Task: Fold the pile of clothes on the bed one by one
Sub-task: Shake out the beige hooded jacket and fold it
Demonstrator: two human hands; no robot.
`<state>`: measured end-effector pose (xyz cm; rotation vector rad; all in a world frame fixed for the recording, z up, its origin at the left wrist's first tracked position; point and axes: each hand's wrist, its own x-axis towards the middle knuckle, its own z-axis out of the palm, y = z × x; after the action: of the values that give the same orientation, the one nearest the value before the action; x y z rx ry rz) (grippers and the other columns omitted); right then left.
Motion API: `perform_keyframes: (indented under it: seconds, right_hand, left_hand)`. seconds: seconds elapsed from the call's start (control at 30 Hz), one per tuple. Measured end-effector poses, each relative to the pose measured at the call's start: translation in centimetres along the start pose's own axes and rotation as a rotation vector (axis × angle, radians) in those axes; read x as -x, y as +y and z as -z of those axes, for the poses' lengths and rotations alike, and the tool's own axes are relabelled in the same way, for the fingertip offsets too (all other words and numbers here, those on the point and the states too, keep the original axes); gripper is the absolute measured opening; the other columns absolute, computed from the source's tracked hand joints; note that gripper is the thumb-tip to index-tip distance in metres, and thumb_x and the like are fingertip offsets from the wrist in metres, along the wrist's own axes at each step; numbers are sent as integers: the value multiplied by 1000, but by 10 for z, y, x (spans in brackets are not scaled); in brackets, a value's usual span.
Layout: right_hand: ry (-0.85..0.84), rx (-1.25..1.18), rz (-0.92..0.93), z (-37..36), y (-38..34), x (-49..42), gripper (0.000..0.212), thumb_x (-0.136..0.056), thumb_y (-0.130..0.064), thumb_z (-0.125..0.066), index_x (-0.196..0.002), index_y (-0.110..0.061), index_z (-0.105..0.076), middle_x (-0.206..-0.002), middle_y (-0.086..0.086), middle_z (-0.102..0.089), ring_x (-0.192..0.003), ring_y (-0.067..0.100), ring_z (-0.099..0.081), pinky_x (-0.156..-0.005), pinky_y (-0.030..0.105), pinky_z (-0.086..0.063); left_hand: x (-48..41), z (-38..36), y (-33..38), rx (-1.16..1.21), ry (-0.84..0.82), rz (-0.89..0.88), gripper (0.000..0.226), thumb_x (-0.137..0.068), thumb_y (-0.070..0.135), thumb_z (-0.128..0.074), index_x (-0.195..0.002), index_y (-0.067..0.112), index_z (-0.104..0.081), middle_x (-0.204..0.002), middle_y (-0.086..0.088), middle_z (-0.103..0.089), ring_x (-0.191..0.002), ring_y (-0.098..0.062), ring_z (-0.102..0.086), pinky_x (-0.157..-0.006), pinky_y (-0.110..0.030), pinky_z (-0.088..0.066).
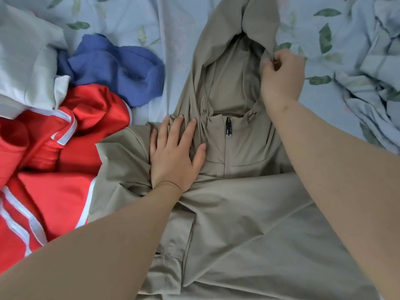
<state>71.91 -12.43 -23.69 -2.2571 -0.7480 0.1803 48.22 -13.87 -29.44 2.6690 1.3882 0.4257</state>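
The fingers [268,64] of the right hand [281,81] were curled and pinched the right-hand rim of the hood [229,24] of the khaki-beige, thin woven, zip-front hooded jacket [249,213]. The fingers of the left hand [173,152] were straight and spread. They pressed flat on the chest panel just left of the black zip pull [227,126].

Step in hand, as judged: the jacket was being laid out and squared, with the left hand as anchor and the right hand drawing the hood into line. No finished fold of this garment was evident.

Next move, as judged: the hood must be laid flat, probably turned down over the chest. The left hand would have to clear the panel first or be covered by the cloth. The fabric looked light and slippery, so it may slide off the fold.

The jacket lay front up on the bed, hood away from the person and body toward them, creased across the near part. It rested on the light blue leaf-print bed sheet [173,29]. To its left lay the unfolded pile: a red garment with white stripes [54,191] touching the jacket's edge, a blue knitted garment [121,66] and a pale grey garment [26,61] beyond it.
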Motion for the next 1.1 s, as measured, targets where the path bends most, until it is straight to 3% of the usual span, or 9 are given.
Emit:
perform_keyframes:
  seconds: [0.2,0.3,0.4,0.57,0.67,0.83,0.93,1.0,1.1]
  right_hand:
    - [-51,-203,235,24,-24,75,15,-91,-17,-54,-78,-16,-47,-75,-14,-40,-79,9,-39,-79,21,-34]
    - [-62,-215,315,55,-25,133,7,-89,-17,-60,-87,-10,-61,-97,-5,-39,-83,8,-42,-75,12,-38]
    - [-153,-155,362,88,-11,190,12,-86,-19,-62,-93,-12,-67,-96,-3,-38,-74,16,-52,-62,27,-48]
    - [-462,27,-86,114,12,233,13,-84,-19,-57,-96,-18,-63,-91,-5,-39,-71,15,-46,-67,30,-40]
    - [-297,-242,-338,111,-5,215,23,-88,-26,-55,-109,-17,-58,-96,-2,-49,-78,9,-48,-71,27,-34]
    - [-255,-496,-560,70,-25,170,84,-81,-36,-71,-143,-3,-26,-140,13,-44,-126,27,-46,-105,31,-38]
    - [-336,-517,-676,51,-27,137,60,-78,-19,-73,-126,-5,-40,-114,14,-59,-93,24,-59,-76,30,-50]
    - [-356,-652,-760,48,-32,122,43,-81,-18,-70,-117,-12,-46,-84,5,-62,-57,12,-51,-48,19,-39]
    - [-315,-798,-895,48,-30,112,40,-88,-23,-65,-123,-16,-47,-71,-1,-54,-38,6,-47,-32,9,-32]
  left_hand:
    - [-6,20,-4,327,-155,107,67,-87,51,-15,-136,24,-51,-147,0,-42,-143,-20,-23,-115,-33,-9]
    - [-16,40,-3,806,-217,405,46,-100,35,-26,-112,22,-68,-139,-3,-51,-136,-18,-35,-117,-30,-17]
    - [-22,73,4,1086,-210,787,45,-101,39,-31,-85,23,-70,-111,-4,-67,-99,-14,-58,-97,-28,-41]
    - [-16,108,21,1185,-209,1086,42,-99,49,-33,-79,20,-56,-70,3,-58,-58,-10,-50,-54,-23,-36]
    - [-4,118,35,1293,-378,1163,42,-98,53,-33,-84,19,-55,-78,3,-57,-64,-12,-53,-57,-23,-39]
    - [25,126,29,1354,-402,1242,42,-98,51,-33,-88,18,-56,-85,1,-60,-72,-13,-57,-66,-27,-41]
    - [34,134,8,1407,-340,1293,43,-99,50,-32,-88,17,-57,-88,0,-60,-75,-13,-57,-68,-27,-42]
    - [40,141,-10,1410,-305,1295,41,-100,48,-31,-88,18,-56,-90,0,-60,-77,-12,-57,-68,-26,-42]
    - [54,144,-24,1414,-350,1291,37,-100,47,-33,-99,18,-57,-96,1,-60,-84,-14,-58,-76,-29,-43]
